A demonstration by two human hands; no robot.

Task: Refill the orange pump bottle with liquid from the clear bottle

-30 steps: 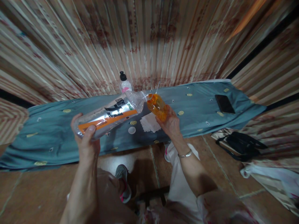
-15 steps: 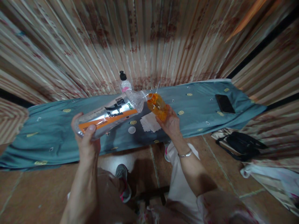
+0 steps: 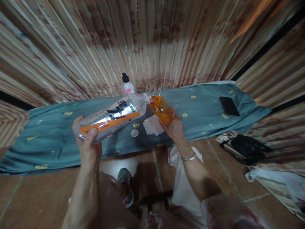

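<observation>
My left hand [image 3: 89, 140] is wrapped round the base of a large clear plastic bottle [image 3: 111, 119] with a silver and orange label. The bottle is tilted, its neck pointing right. My right hand [image 3: 172, 125] grips a small orange bottle [image 3: 160, 108], leaning so that its mouth meets the mouth of the large one. Whether liquid passes between them I cannot make out. Below the two mouths a whitish cloth or paper [image 3: 153, 126] lies on the table, with a round pale cap [image 3: 134, 133] to its left.
A blue-green cloth with pineapple prints [image 3: 59, 133] covers the narrow table. Behind the large bottle stands a clear bottle with a black top [image 3: 127, 84]. A dark phone [image 3: 229, 106] lies at the right. Striped curtains [image 3: 147, 41] hang behind; a black bag [image 3: 247, 148] sits lower right.
</observation>
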